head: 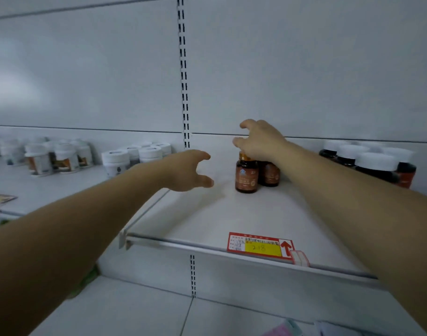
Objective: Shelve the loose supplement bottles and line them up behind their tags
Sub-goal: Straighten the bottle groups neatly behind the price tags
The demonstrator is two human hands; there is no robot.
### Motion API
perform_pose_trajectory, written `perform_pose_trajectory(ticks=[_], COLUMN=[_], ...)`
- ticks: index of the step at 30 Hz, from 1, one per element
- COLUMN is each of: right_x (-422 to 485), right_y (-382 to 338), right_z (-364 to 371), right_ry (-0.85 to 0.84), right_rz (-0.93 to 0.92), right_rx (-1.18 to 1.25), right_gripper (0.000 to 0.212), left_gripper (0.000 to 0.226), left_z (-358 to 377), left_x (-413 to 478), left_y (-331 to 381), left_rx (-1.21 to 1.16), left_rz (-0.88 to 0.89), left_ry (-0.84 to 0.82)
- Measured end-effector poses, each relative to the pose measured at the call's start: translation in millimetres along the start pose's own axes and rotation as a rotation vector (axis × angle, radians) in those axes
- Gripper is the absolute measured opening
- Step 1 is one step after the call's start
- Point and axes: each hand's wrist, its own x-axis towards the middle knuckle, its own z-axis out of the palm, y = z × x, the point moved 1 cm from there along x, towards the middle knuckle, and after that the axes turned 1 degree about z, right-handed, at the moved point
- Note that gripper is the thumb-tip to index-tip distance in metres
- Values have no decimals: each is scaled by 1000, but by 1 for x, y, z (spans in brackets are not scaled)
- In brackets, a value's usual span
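Two upright amber gold-capped bottles (246, 174), touching, behind red tag (259, 245)

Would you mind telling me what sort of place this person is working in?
Most likely a pharmacy or health-product shop aisle: white metal shelving with a slotted upright, a red-and-yellow price tag on the shelf edge, and grouped amber supplement bottles and white-capped jars.

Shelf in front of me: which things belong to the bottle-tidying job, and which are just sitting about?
Job: front amber bottle, rear amber bottle, red-and-yellow price tag, right hand over the caps, empty left hand.
Just there: dark white-capped bottles at right, white jars at left, labelled jars far left.
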Motion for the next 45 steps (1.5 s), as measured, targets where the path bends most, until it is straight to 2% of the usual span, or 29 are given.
perform_pose_trajectory(ticks=[4, 8, 12, 17, 20, 23, 25, 28, 31, 38, 41, 45], right_x=[2, 7, 13, 24, 27, 25, 22, 18, 19, 27, 25, 24], right_y=[-39, -83, -130, -174, -182, -181, -181, -180, -177, -172, -173, -174], right_z=[15, 34, 58, 93, 110, 127, 131, 134, 137, 140, 142, 144], right_ry=[-67, -127, -183, -241, -267, -234, -175, -124, -109, -103, -114, -106], right_rz=[-89, -138, -137, -79, 7, 26, 22, 34, 52, 36, 31, 19], right_rx=[-57, -77, -78, -31, -45, -57, -1, 35, 57, 61, 104, 133], right_gripper=[61, 63, 65, 78, 85, 72, 61, 55, 58, 58, 58, 60], left_gripper=[68, 56, 65, 77, 83, 69, 50, 46, 58, 55, 64, 61], left_z=[-17, -31, -42, -44, -41, -34, -27, -17, -9, -6, -5, -6], left_x=[-23, -33, -38, -30, -19, -14, -11, -5, -2, -5, -5, -6], left_y=[-39, -88, -138, -195, -212, -215, -216, -218, -221, -221, -222, -225], left_rx=[158, 201, 215, -13, -341, -660, -752, -821, -887, -766, -807, -813], left_rz=[-13, 9, -1, -4, 15, 113, 173, 197, 137, 138, 145, 148], left_ry=[109, 111, 143, 139, 104, 41, 32, 75, 122, 226, 201, 209])
